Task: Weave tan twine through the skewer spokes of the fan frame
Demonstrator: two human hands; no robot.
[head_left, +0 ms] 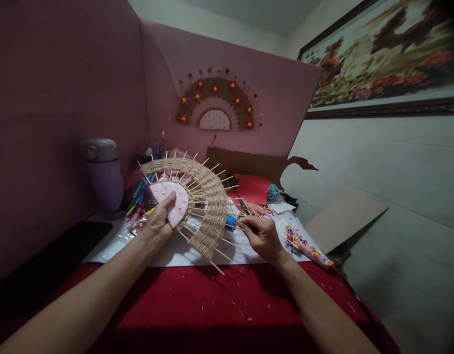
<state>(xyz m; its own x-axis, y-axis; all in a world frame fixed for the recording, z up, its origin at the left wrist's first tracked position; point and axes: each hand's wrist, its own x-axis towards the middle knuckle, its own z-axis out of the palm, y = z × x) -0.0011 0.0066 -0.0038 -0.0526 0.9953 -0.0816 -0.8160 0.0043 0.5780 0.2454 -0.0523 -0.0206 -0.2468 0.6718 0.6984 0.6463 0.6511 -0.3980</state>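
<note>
My left hand grips a half-round woven fan piece by its pink dotted centre, thumb on the front, holding it tilted above the table. Thin wooden sticks radiate from the centre through a band of tan woven cord. My right hand is closed in a pinch at the ends of the sticks on the fan's right side, close to a small blue object. What the fingertips hold is too small to make out.
A white sheet lies on the red tablecloth. A lilac flask and coloured pens stand at the left. Red paper, a patterned cloth strip, brown cardboard and a finished flowered fan on the pink wall are nearby.
</note>
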